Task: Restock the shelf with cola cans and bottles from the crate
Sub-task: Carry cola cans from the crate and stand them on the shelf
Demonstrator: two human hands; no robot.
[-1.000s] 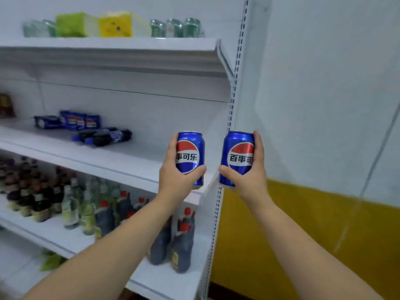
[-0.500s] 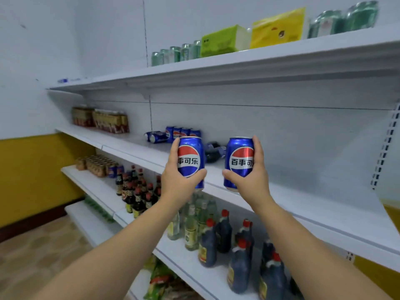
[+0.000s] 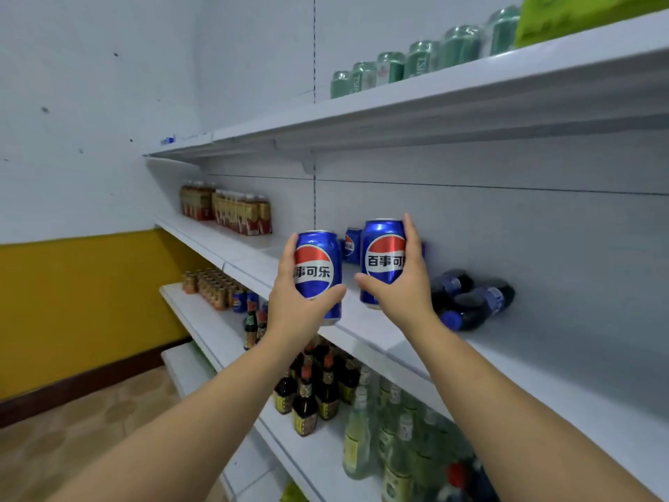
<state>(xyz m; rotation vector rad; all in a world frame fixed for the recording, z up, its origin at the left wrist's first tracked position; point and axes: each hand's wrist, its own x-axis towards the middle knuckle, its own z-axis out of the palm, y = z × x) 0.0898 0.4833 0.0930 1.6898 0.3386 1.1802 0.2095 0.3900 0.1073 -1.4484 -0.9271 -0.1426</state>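
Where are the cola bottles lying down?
In the head view, the cola bottles lie on the middle shelf, just right of the right hand and its can.

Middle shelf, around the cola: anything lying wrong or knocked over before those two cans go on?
Yes. The cola bottles lie on their sides in a loose heap on the middle shelf, right of the right hand, caps toward the front. The shelved cans behind stand upright. No spill shows.
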